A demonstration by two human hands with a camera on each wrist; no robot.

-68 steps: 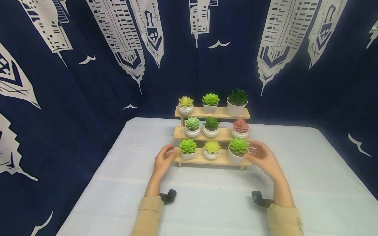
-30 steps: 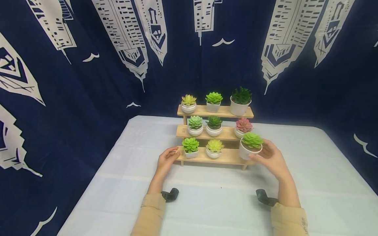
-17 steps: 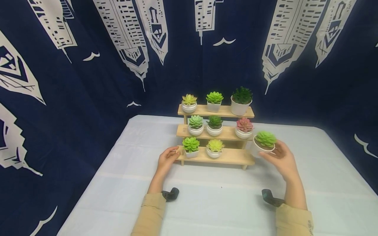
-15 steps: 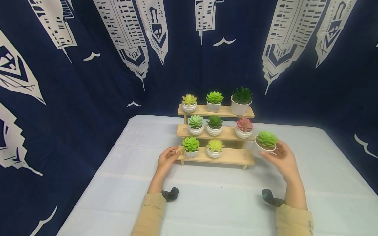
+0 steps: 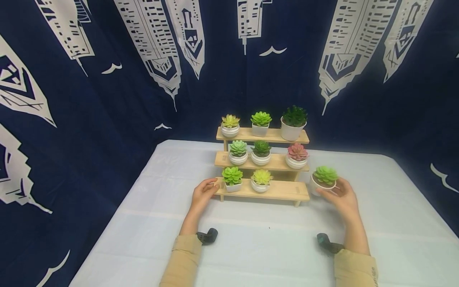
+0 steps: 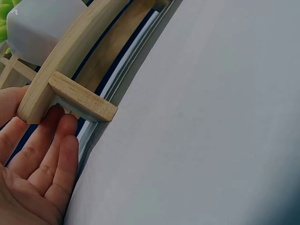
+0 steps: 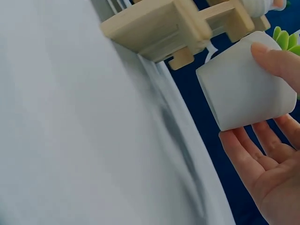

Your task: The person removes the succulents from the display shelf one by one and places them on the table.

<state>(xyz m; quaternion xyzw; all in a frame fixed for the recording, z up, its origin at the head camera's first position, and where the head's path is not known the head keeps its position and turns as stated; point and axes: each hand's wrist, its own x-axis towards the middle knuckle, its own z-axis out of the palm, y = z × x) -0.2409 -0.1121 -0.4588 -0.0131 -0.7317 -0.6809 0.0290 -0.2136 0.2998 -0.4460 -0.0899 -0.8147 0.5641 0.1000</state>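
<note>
My right hand [image 5: 343, 198] grips a white round pot with a green succulent [image 5: 324, 179], just off the right end of the bottom shelf. The right wrist view shows the thumb on one side of the white pot [image 7: 246, 84] and the fingers on the other, its base apart from the tabletop. At the left end of the three-tier wooden plant stand [image 5: 283, 190], my left hand [image 5: 203, 195] holds the bottom shelf. Its thumb lies on top and its fingers curl beneath the board [image 6: 70, 58], as the left wrist view shows.
Two potted succulents, one green [image 5: 232, 177] and one yellow-green [image 5: 261, 179], stand on the bottom shelf. A pink succulent [image 5: 297, 154] and two green ones share the middle tier. Three more pots line the top. A white cloth covers the table [image 5: 265, 247]; a navy printed curtain [image 5: 215, 95] hangs behind.
My right hand has lifted the green succulent's pot off the right end of the bottom shelf, carried it right, then lowered it slightly. The left hand keeps its hold on the shelf.
</note>
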